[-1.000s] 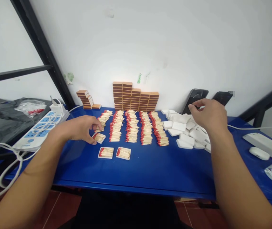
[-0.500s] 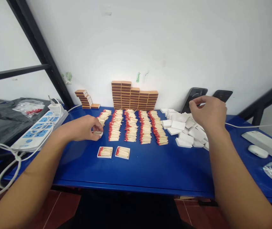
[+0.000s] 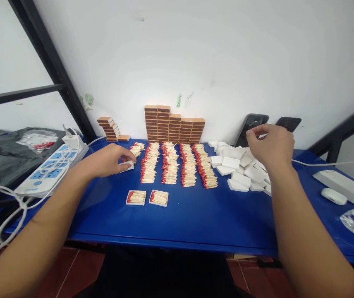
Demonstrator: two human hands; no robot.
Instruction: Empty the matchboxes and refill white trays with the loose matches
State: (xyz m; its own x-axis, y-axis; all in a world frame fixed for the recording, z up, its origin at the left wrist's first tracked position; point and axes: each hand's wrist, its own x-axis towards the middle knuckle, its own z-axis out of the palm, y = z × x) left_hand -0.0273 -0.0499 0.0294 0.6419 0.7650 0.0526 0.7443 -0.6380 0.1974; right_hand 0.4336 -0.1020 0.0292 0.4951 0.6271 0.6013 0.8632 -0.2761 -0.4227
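My left hand [image 3: 110,160] grips a small white matchbox tray [image 3: 127,166] between thumb and fingers, beside the leftmost, shorter row of red-tipped matches [image 3: 137,148]. The fingers partly hide what the tray contains. Nearer to me lie two white trays filled with matches, a left tray [image 3: 135,198] and a right tray [image 3: 159,198]. My right hand [image 3: 271,145] is raised over the heap of white matchbox trays [image 3: 239,178], thumb and fingertips pinched together. Whether anything sits in that pinch cannot be made out.
Several longer match rows [image 3: 169,163] lie across the blue table [image 3: 195,223]. Matchbox sleeves [image 3: 173,128] are stacked against the wall, with a smaller stack [image 3: 108,129] further left. A power strip [image 3: 49,165], two phones [image 3: 247,126] and a white earbud case [image 3: 333,196] flank the work area.
My left hand has moved slightly up and away from me with the tray, and its fingers have shifted over it. My right hand stays nearly still.
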